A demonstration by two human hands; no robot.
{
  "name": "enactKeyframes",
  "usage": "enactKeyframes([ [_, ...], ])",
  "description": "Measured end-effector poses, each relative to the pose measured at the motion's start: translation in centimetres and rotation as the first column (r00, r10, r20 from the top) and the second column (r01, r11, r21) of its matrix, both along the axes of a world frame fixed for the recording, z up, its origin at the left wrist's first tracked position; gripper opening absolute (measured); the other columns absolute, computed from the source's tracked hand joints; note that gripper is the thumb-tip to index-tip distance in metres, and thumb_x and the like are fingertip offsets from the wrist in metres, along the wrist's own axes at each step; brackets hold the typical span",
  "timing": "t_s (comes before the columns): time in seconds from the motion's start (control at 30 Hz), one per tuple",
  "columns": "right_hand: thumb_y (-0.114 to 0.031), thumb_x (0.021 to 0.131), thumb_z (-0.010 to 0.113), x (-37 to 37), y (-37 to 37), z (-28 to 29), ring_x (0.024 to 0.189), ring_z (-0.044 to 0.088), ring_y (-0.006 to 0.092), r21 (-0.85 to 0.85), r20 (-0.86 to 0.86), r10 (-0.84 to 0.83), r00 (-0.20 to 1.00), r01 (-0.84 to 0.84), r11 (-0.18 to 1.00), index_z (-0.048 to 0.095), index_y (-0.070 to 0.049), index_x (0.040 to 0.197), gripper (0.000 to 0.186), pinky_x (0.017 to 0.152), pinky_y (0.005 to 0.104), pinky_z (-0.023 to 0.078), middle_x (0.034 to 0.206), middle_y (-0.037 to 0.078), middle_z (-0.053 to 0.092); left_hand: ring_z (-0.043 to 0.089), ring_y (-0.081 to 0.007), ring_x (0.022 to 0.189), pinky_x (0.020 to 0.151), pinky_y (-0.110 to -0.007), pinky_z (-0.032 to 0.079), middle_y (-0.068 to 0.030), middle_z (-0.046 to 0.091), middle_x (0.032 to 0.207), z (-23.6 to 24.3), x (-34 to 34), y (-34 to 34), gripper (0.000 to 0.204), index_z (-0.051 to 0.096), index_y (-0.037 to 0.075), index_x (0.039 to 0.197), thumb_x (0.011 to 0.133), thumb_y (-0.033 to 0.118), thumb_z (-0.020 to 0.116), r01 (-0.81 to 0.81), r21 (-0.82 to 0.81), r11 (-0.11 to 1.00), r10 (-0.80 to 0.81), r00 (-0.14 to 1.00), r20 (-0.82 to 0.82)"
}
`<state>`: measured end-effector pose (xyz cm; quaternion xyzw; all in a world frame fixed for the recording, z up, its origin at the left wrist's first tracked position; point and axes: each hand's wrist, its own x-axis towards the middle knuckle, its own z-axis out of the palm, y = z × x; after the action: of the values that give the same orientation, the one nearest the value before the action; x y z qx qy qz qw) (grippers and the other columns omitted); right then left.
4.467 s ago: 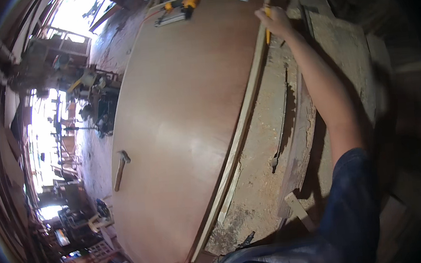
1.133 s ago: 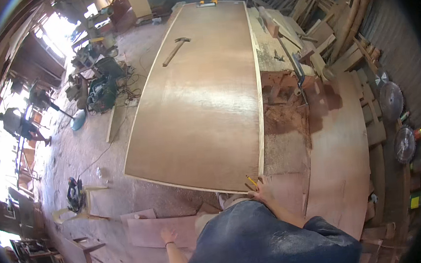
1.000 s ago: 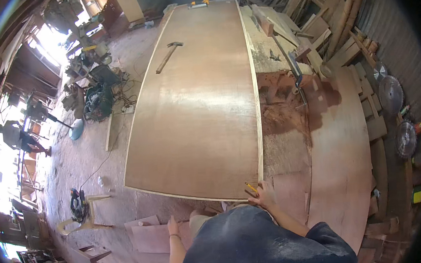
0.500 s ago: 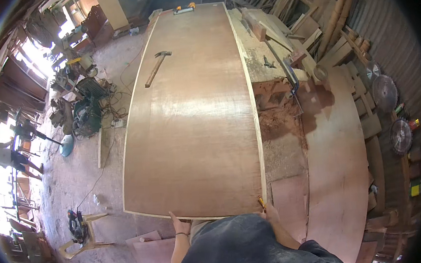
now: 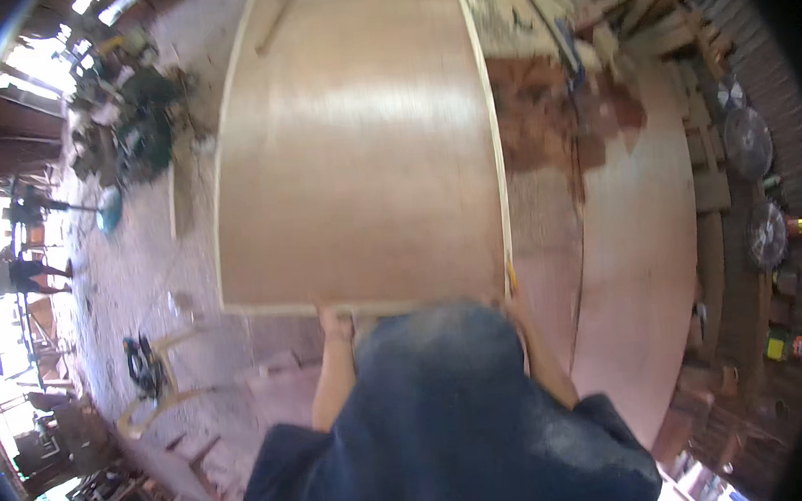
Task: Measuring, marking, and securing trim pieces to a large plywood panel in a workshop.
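A long brown plywood panel (image 5: 358,188) with pale wood strips along its edges stretches away in front of me. My left hand (image 5: 335,323) grips the near edge, its fingers partly hidden below the panel. At the near right corner is my right hand (image 5: 510,306), blurred and partly covered by my dark shirt. A slim yellow tool (image 5: 512,274) sticks up from it along the panel's side; its kind is too blurred to tell. Farther up, a claw hammer (image 5: 277,21) with a wooden handle lies on the panel, toward its left side.
On the left floor stand a pale stool frame (image 5: 169,396) with a dark power tool (image 5: 145,367) on it and a heap of machines (image 5: 141,125). A long sheet (image 5: 642,260) lies to the right, near round saw blades (image 5: 748,143) on the wall. A person (image 5: 17,276) stands far left.
My view has tipped down toward my body, so panel and hammer sit higher in the picture and the panel's far end is out of sight. Both hands stay at the near edge.
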<state>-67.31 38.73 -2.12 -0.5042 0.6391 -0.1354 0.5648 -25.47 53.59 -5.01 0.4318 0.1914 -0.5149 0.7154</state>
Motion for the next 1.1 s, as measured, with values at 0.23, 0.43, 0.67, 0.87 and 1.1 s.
enactKeyframes([
  [0.23, -0.022, 0.074, 0.079, 3.3, -3.8, 2.7, 0.075, 0.061, 0.0144, -0.149, 0.189, -0.074, 0.979, 0.103, 0.983, 0.055, 0.0, 0.115, 0.053, 0.066, 0.0301, 0.05, 0.086, 0.005, 0.065, 0.035, -0.0324, 0.131, 0.106, -0.052, 0.033, -0.0102, 0.033, 0.146, 1.7, 1.1, -3.1, 0.08, 0.028, 0.011, 0.144, 0.088, 0.067, 0.04, -0.008, 0.097, 0.995, 0.0, 0.996, 0.085],
  [0.43, -0.034, 0.073, 0.08, 3.9, -1.1, 1.9, 0.089, 0.06, 0.0196, -0.158, 0.309, -0.415, 0.856, 0.476, 0.865, 0.052, 0.0, 0.117, 0.062, 0.074, 0.0334, 0.05, 0.102, 0.011, 0.062, 0.04, -0.0303, 0.128, 0.105, -0.048, 0.036, -0.0088, 0.037, 0.143, 3.3, -0.8, -2.9, 0.086, 0.031, 0.009, 0.142, 0.084, 0.072, 0.042, -0.011, 0.165, 0.986, -0.011, 0.991, 0.131],
  [0.67, -0.033, 0.077, 0.077, 2.2, -3.0, -0.8, 0.088, 0.059, 0.0184, -0.208, 0.138, -0.276, 0.951, 0.3, 0.931, 0.053, -0.001, 0.116, 0.056, 0.076, 0.0323, 0.049, 0.1, 0.01, 0.062, 0.049, -0.0269, 0.119, 0.099, -0.041, 0.042, -0.0087, 0.046, 0.137, -0.8, 1.0, -2.2, 0.083, 0.039, 0.005, 0.137, 0.085, 0.07, 0.043, -0.014, 0.281, 0.96, -0.056, 0.969, 0.239],
  [0.87, -0.043, 0.074, 0.077, 5.4, -2.7, 4.8, 0.111, 0.052, 0.0259, -0.172, -0.032, -0.264, 0.964, 0.255, 0.951, 0.044, 0.003, 0.131, 0.08, 0.093, 0.036, 0.042, 0.121, 0.016, 0.054, 0.062, -0.0249, 0.096, 0.081, -0.034, 0.052, -0.0125, 0.061, 0.111, 0.6, 0.6, 0.4, 0.051, 0.048, 0.003, 0.128, 0.094, 0.041, 0.053, 0.195, 0.329, 0.924, -0.336, 0.824, 0.456],
  [1.1, -0.033, 0.081, 0.069, 7.5, -1.3, 6.1, 0.098, 0.054, 0.0315, -0.801, -0.506, -0.351, 0.788, -0.279, 0.529, 0.052, 0.007, 0.115, 0.055, 0.088, 0.0389, 0.042, 0.107, 0.019, 0.055, 0.064, -0.0319, 0.091, 0.083, -0.038, 0.049, -0.0183, 0.066, 0.1, 3.3, 0.1, 10.4, 0.043, 0.06, 0.001, 0.11, 0.084, 0.035, 0.065, 0.163, 0.759, 0.63, -0.754, 0.362, 0.548],
])
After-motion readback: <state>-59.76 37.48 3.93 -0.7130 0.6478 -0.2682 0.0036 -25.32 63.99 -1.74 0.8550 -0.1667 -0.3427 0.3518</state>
